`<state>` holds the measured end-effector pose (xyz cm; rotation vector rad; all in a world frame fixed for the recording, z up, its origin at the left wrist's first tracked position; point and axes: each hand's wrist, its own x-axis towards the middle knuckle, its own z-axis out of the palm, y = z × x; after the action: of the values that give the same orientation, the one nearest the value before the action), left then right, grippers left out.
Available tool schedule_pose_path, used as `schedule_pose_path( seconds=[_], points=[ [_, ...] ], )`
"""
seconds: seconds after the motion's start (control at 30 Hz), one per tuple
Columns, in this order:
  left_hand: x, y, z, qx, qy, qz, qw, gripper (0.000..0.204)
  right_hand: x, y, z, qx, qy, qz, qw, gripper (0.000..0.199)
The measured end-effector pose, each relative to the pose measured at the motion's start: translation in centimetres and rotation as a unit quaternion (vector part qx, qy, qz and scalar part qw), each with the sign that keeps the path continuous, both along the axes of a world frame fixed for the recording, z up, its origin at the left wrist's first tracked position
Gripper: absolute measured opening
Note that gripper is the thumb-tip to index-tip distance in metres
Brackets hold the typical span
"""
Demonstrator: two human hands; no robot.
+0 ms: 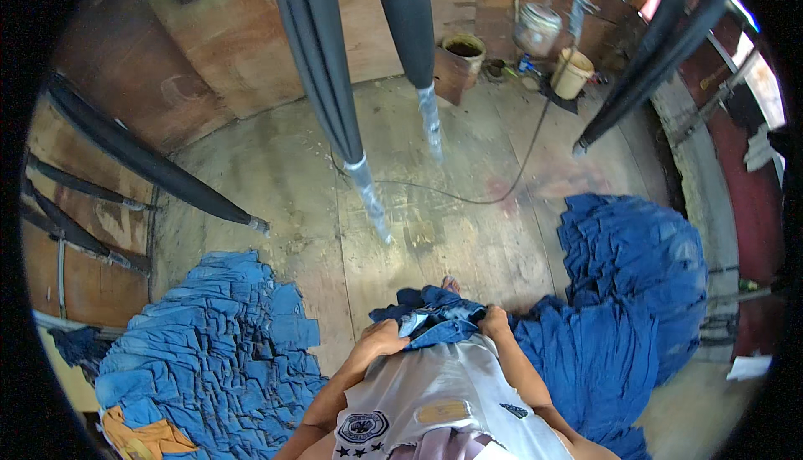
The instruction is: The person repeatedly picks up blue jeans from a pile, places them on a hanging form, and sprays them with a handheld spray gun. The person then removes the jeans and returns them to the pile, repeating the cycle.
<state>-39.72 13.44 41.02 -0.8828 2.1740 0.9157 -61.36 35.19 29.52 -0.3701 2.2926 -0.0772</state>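
A pair of blue jeans is held up in front of my body by its waistband, the waist gaping. My left hand is closed on one side of the waistband. On the opposite side my right hand grips it, fingers mostly hidden by the cloth. The legs of the jeans hang out of sight. To my left lies a wide, layered pile of lighter blue jeans. A darker blue pile of jeans spreads on my right, close to my right hand.
Long black padded tubes with plastic-wrapped ends slant down ahead, several more at the sides. A hose crosses the floor. At the back stand a brown bucket, a metal canister and a cream bucket. Orange cloth lies lower left.
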Motion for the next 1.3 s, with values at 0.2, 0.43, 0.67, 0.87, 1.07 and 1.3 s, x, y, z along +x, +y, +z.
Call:
schedule_pose_path(
  seconds=[0.2,0.43,0.67,0.87,1.07,1.3],
  points=[
    [-8.3,-5.9,-0.3,-0.079,-0.013,0.060,0.995,0.036,-10.2,-3.4,-1.0,-0.255,0.115,-0.041,0.959,0.024],
    [-16.6,-16.9,3.7,0.109,0.042,0.169,0.979,0.035,-19.1,-16.2,1.8,-0.234,0.210,0.076,0.946,0.022],
    [-18.7,-35.1,9.9,-0.011,0.187,0.242,0.952,0.045,-21.7,-29.4,16.3,-0.405,0.122,0.164,0.891,0.032],
    [-22.2,-42.8,10.5,-0.110,0.230,0.199,0.946,0.033,-19.6,-38.3,21.4,-0.386,0.164,0.109,0.901,0.035],
    [-26.6,-48.0,3.2,-0.068,0.381,0.353,0.852,0.033,-19.4,-40.6,15.3,-0.501,0.031,0.203,0.841,0.033],
    [-21.3,-39.9,-18.7,0.054,0.229,0.738,0.633,0.012,-15.5,-38.9,-0.5,-0.384,-0.038,0.020,0.922,0.034]
  ],
)
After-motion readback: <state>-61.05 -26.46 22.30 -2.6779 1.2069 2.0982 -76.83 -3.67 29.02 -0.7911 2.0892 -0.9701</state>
